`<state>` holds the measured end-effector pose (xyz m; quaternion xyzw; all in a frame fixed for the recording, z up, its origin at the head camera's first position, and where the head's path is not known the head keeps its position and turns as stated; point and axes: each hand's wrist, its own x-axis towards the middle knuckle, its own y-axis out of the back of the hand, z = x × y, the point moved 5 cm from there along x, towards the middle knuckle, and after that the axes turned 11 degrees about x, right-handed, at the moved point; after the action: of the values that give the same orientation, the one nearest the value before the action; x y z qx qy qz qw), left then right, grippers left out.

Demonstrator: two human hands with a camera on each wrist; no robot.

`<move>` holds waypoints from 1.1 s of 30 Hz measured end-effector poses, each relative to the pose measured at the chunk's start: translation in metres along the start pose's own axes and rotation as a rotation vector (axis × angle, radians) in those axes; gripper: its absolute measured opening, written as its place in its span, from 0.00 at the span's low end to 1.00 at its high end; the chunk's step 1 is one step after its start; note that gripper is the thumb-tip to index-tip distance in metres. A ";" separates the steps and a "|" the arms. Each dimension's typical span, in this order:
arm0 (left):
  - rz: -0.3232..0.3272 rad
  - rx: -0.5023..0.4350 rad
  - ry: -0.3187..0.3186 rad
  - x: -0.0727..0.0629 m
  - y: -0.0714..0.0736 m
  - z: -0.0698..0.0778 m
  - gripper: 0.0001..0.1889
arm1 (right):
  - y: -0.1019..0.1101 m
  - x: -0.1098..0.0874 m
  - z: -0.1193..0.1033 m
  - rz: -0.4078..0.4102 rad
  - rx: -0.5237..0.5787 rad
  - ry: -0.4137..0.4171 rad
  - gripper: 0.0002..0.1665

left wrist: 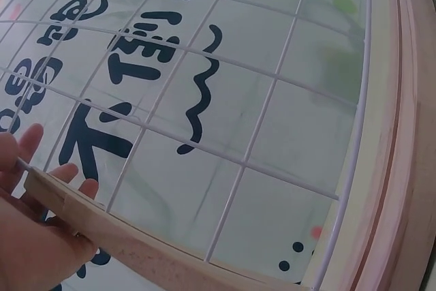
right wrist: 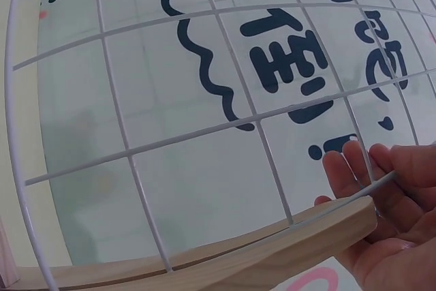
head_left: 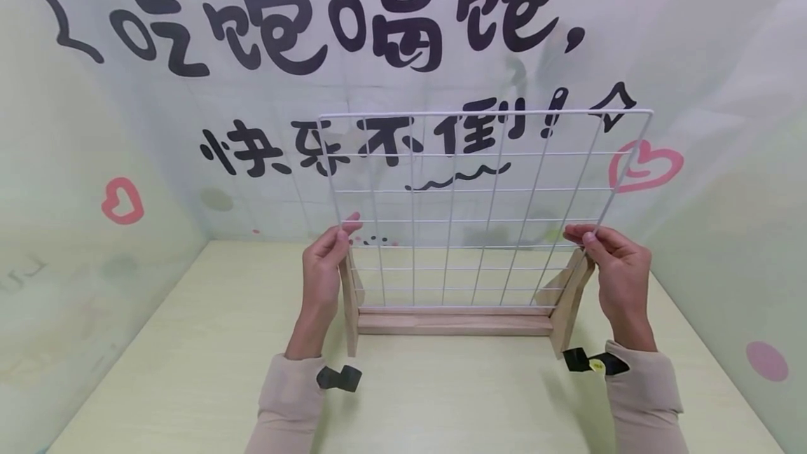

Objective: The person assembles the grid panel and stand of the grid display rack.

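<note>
A white wire grid panel (head_left: 485, 113) stands upright, leaning slightly back, between the two side pieces of a light wooden stand (head_left: 454, 326). My left hand (head_left: 323, 261) pinches the panel's left side wire just above the top of the left wooden side piece (left wrist: 136, 242). On the opposite edge, my right hand (head_left: 623, 265) holds the right side wire between thumb and fingers, close over the right side piece (right wrist: 306, 247). In the right wrist view the side wire runs down into a groove in the wood. The panel's bottom wire is near the stand's crossbar.
The stand rests on a pale wooden table (head_left: 189, 370). Behind it hangs a white backdrop (head_left: 265, 97) with large black characters and pink hearts, and similar printed walls flank the table. Black straps (head_left: 340, 378) are on both sleeved wrists.
</note>
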<state>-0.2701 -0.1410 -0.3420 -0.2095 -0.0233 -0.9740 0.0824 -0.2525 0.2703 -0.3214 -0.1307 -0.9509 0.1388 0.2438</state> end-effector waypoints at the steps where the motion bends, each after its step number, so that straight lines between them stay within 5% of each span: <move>1: -0.001 0.007 0.000 0.000 0.000 -0.001 0.17 | 0.000 0.000 0.000 -0.003 -0.002 -0.001 0.14; 33: -0.050 0.053 0.015 -0.001 0.003 -0.007 0.18 | -0.001 0.002 0.005 0.000 -0.018 -0.037 0.13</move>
<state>-0.2713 -0.1448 -0.3494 -0.1994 -0.0538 -0.9763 0.0640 -0.2565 0.2692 -0.3243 -0.1302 -0.9564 0.1329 0.2249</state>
